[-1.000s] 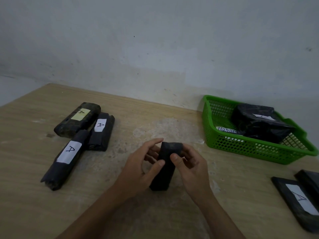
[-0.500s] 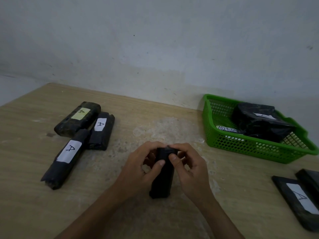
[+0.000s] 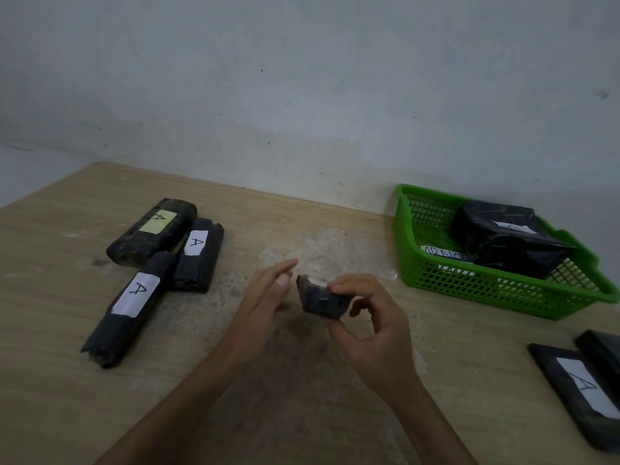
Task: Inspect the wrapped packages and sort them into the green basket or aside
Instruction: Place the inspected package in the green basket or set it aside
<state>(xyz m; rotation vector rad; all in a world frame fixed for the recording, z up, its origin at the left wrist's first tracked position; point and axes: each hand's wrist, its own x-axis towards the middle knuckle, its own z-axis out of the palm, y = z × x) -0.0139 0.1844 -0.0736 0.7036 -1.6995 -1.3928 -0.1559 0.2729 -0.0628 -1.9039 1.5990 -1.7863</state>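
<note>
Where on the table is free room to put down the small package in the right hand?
Bare table lies between the three A-labelled packages on the left and the green basket. The near left corner is also free. Crowded: the right edge, where flat packages lie near the basket.

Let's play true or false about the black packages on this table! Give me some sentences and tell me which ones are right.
1. The right hand holds a small black package. True.
2. The left hand grips that package too. False: its fingers are straight and it holds nothing.
3. The green basket has nothing in it. False: a large black package lies in it.
4. Three packages lie together on the left part of the table, each with a label marked A. True.
</note>
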